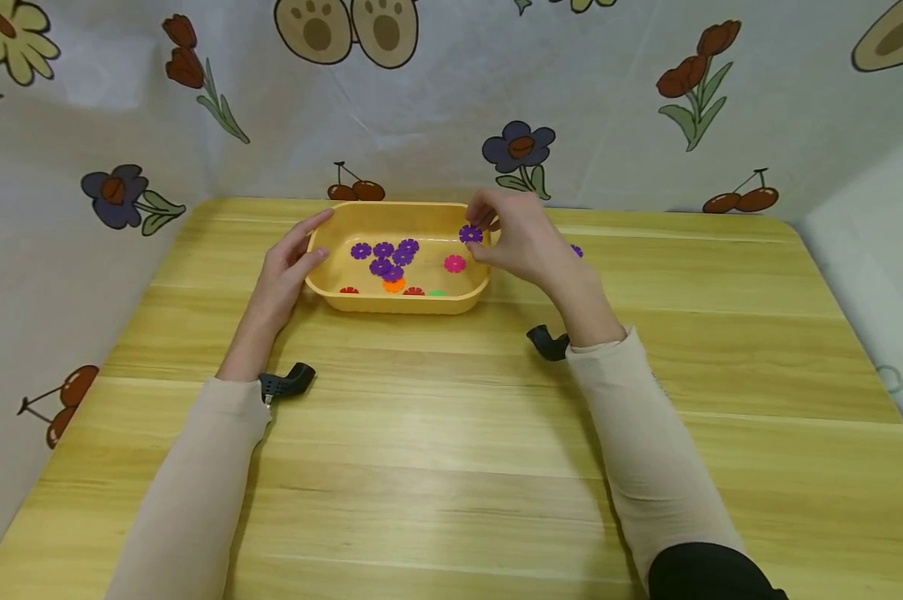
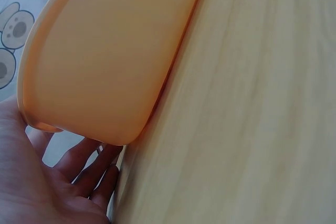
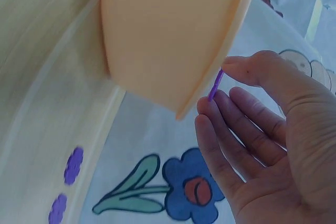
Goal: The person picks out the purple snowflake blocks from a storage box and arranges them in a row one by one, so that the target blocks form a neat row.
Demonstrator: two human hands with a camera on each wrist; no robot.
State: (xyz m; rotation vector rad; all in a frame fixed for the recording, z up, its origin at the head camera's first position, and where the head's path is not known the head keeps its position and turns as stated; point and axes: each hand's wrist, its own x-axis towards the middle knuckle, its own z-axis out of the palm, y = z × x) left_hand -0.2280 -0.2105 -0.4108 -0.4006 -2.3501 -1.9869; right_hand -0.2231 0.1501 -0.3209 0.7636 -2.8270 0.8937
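A yellow plastic basin stands near the table's far edge. My left hand holds its left end, thumb at the rim; in the left wrist view the fingers lie along the outside. Over the basin's right end, my right hand pinches a purple flower-shaped disc between thumb and fingertips. The right wrist view shows that disc edge-on, beside the rim. Inside the basin lie several purple discs, a pink one, an orange one, red ones and a green one, partly hidden by the near wall.
Two purple discs lie on the table to the right of the basin; in the head view one disc shows partly behind the right wrist. A patterned white cloth hangs behind the wooden table.
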